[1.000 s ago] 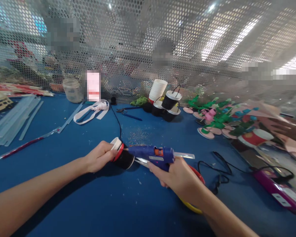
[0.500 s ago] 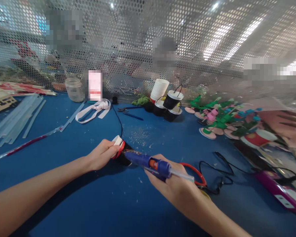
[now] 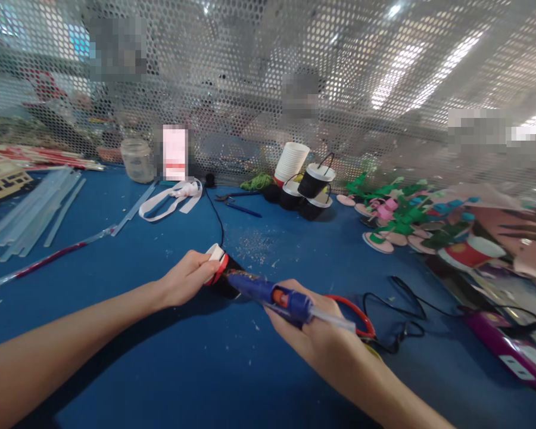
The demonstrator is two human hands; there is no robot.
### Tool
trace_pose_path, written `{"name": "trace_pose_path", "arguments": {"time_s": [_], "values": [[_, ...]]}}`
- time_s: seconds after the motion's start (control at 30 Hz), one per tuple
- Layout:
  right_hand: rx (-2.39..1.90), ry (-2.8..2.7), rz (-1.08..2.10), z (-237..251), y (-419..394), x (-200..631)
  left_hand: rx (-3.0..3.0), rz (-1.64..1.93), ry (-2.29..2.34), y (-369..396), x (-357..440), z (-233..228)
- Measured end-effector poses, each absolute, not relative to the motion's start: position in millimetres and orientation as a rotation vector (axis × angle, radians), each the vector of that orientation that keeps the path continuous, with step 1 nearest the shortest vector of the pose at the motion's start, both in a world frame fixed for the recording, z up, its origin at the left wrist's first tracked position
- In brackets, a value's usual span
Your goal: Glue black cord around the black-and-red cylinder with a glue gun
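My left hand (image 3: pixel 190 277) is closed around a paper cup (image 3: pixel 221 268) with a white rim, a red band and a black wrap, tilted on its side. A black cord (image 3: pixel 214 214) runs from the cup back across the table. My right hand (image 3: pixel 317 328) grips a blue glue gun (image 3: pixel 268 295), whose nozzle points left at the cup's black wrap. Whether the tip touches the wrap I cannot tell. A clear glue stick (image 3: pixel 335 319) sticks out of the gun's rear. Red-handled scissors (image 3: pixel 355 313) lie partly hidden behind my right hand.
Glue sticks (image 3: pixel 36 208) lie at the left, near a white ribbon (image 3: pixel 174 202) and a glass jar (image 3: pixel 137 161). Black-wrapped cups (image 3: pixel 315 180), stacked white cups (image 3: pixel 292 159) and pliers (image 3: pixel 239 202) stand or lie behind. Pipe-cleaner flowers (image 3: pixel 393 214) and a purple power strip (image 3: pixel 509 345) are at the right.
The view has shifted slightly. Both hands keep their grips, with the glue gun's nozzle still at the cup's black wrap.
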State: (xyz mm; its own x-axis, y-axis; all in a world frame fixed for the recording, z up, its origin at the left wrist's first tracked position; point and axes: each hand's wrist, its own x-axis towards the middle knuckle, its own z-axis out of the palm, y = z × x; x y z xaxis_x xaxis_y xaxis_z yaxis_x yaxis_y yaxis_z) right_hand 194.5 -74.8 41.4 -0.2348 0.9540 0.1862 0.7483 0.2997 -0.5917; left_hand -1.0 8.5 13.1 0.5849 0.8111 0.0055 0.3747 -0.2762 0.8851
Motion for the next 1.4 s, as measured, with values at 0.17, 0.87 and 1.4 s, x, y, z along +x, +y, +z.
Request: {"name": "trace_pose_path", "arguments": {"time_s": [0.17,0.87,1.4], "values": [[-1.619,-1.891,0.606,40,-63,198,1.926,0.577,0.958,8,-2,14],[-1.936,-1.614,0.633,29,5,235,1.983,0.642,0.925,6,-4,16],[-1.336,-1.674,1.466,35,8,170,2.257,0.715,0.638,-2,-2,25]]}}
